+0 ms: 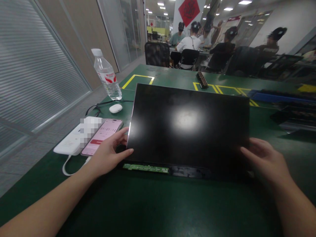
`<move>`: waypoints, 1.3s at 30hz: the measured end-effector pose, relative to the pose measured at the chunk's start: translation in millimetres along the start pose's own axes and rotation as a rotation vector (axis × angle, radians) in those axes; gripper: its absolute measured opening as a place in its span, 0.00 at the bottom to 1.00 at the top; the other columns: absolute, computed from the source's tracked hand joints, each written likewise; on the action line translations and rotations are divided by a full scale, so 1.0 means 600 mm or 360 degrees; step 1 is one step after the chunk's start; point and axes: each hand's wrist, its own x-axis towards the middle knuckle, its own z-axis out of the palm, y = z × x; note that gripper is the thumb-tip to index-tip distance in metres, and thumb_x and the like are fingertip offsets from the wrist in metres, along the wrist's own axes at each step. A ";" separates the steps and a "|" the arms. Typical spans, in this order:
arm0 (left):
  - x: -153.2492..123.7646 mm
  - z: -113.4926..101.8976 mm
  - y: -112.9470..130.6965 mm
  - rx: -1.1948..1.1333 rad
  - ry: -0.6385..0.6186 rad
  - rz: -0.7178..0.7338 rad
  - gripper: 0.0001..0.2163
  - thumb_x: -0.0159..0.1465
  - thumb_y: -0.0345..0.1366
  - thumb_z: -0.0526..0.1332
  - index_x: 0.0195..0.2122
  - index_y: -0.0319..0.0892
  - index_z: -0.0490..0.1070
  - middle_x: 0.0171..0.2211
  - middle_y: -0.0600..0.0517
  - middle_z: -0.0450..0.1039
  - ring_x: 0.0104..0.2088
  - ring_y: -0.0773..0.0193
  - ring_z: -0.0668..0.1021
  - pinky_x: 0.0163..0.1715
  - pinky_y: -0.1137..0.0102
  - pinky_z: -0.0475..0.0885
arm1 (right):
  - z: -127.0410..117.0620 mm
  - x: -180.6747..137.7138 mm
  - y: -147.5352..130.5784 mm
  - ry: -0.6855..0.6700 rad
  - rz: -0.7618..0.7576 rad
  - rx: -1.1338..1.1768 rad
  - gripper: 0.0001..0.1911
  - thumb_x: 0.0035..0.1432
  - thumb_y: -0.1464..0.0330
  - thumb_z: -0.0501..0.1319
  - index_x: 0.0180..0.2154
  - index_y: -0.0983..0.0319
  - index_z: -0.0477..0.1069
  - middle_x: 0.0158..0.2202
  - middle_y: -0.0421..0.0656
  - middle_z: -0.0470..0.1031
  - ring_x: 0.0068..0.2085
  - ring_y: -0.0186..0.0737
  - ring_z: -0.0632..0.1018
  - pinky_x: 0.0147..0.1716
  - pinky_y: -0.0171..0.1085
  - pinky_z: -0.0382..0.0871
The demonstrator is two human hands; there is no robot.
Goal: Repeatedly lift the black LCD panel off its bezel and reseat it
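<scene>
Gripping the left edge of a dark display panel, the left hand pinches it near the lower corner, thumb on the glossy front and fingers curled behind. At the lower right corner the right hand rests against the panel with fingers loosely apart; whether it clasps the edge cannot be told. The panel sits in the middle of the green table, its near edge low and its far edge seemingly raised, with a green circuit strip along the bottom. Just left of the left hand lies 1 phone with a lit screen, touching a white power bank. Further back stand an earbud case and a water bottle. Other people sit at a far table
</scene>
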 end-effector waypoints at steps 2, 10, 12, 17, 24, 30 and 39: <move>0.000 -0.001 0.000 -0.0008 -0.0012 0.0007 0.37 0.59 0.43 0.74 0.70 0.44 0.70 0.41 0.49 0.82 0.46 0.44 0.84 0.56 0.47 0.80 | -0.001 0.000 0.001 -0.0001 -0.0001 -0.0018 0.32 0.28 0.51 0.75 0.39 0.55 0.80 0.45 0.47 0.81 0.41 0.55 0.84 0.48 0.56 0.84; -0.001 0.000 -0.001 0.0044 -0.0023 -0.0037 0.38 0.58 0.44 0.73 0.71 0.43 0.70 0.43 0.48 0.84 0.46 0.45 0.85 0.55 0.46 0.81 | -0.004 0.005 0.015 -0.0034 -0.0147 -0.0027 0.30 0.31 0.49 0.76 0.38 0.54 0.80 0.42 0.46 0.82 0.35 0.51 0.83 0.37 0.51 0.84; -0.001 -0.001 -0.004 0.0083 -0.0017 -0.0039 0.39 0.58 0.45 0.73 0.72 0.42 0.69 0.45 0.47 0.84 0.47 0.44 0.85 0.56 0.45 0.80 | -0.004 0.005 0.018 -0.0042 -0.0156 -0.0031 0.31 0.32 0.48 0.76 0.40 0.55 0.80 0.42 0.46 0.82 0.35 0.50 0.83 0.36 0.50 0.83; -0.001 -0.004 -0.015 0.0150 -0.0037 -0.0086 0.43 0.60 0.47 0.72 0.75 0.41 0.64 0.57 0.40 0.84 0.56 0.39 0.84 0.64 0.38 0.74 | -0.002 0.010 0.024 -0.0058 -0.0102 -0.0052 0.31 0.31 0.49 0.76 0.40 0.55 0.81 0.42 0.46 0.82 0.36 0.52 0.83 0.40 0.52 0.84; 0.002 -0.008 -0.021 0.0261 -0.0019 0.0027 0.36 0.61 0.50 0.72 0.70 0.48 0.72 0.74 0.39 0.68 0.74 0.34 0.69 0.69 0.38 0.70 | 0.008 0.013 0.040 -0.0103 -0.0136 -0.0038 0.29 0.37 0.48 0.75 0.41 0.56 0.81 0.54 0.50 0.80 0.50 0.58 0.84 0.52 0.55 0.82; 0.010 -0.009 -0.025 0.0296 -0.0076 -0.0026 0.36 0.60 0.52 0.72 0.69 0.49 0.73 0.77 0.39 0.59 0.77 0.32 0.62 0.70 0.38 0.68 | 0.018 0.019 0.045 -0.0225 -0.0163 -0.0010 0.26 0.41 0.49 0.74 0.40 0.56 0.81 0.64 0.51 0.76 0.60 0.62 0.81 0.57 0.55 0.80; 0.019 -0.004 -0.024 0.0344 -0.0129 -0.0150 0.41 0.57 0.52 0.70 0.71 0.42 0.70 0.79 0.36 0.55 0.78 0.33 0.62 0.72 0.39 0.66 | 0.024 0.032 0.059 -0.0316 -0.0088 -0.0087 0.28 0.44 0.47 0.73 0.42 0.57 0.82 0.71 0.53 0.69 0.63 0.64 0.79 0.61 0.56 0.76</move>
